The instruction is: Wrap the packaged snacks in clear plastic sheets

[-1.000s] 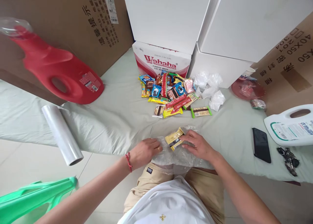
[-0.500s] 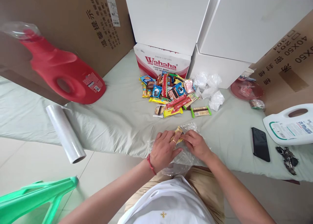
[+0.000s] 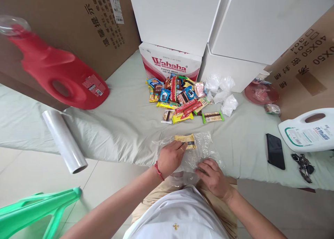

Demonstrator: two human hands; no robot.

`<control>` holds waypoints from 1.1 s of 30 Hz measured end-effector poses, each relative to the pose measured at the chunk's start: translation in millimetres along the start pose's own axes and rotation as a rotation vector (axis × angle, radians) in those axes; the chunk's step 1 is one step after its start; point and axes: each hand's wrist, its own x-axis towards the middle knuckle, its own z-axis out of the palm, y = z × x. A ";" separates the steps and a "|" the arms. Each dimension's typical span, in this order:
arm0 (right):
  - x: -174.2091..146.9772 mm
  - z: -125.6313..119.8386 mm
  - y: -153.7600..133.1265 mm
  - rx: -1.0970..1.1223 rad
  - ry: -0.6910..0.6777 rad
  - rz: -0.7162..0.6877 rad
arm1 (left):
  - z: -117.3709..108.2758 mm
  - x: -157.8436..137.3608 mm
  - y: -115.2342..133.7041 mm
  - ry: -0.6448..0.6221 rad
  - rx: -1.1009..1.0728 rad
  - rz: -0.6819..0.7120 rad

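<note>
A snack bar in a yellow wrapper with a dark band lies on a crumpled sheet of clear plastic wrap at the front of the table. My left hand, wearing a red cord bracelet and a ring, has its fingers closed on the bar's near side; the thumb is mostly hidden. To the right, my right hand is curled over the near edge of the wrap and pinches it. Beyond them is a pile of wrapped snacks, with one green-ended bar set apart at its right.
Crumpled plastic balls sit beside the pile, before a Wahaha carton. At left are a film roll and red jug. A phone, keys and white bottle lie right; a green stool stands below.
My hands have moved apart. The right hand left the snack bar and came down to the wrap's near edge. The bar now lies flatter and more exposed under my left fingers.
</note>
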 end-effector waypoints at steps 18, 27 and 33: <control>152.8 6.5 41.7 0.073 -0.183 0.608 | -35.7 23.7 -23.4 -0.323 -0.358 -0.281; 148.6 6.7 23.8 -0.166 -0.243 0.624 | -36.0 -49.0 6.6 0.453 -0.317 -0.386; 145.4 8.3 23.2 -0.234 -0.238 0.594 | -19.5 -30.0 4.0 0.389 -0.148 -0.433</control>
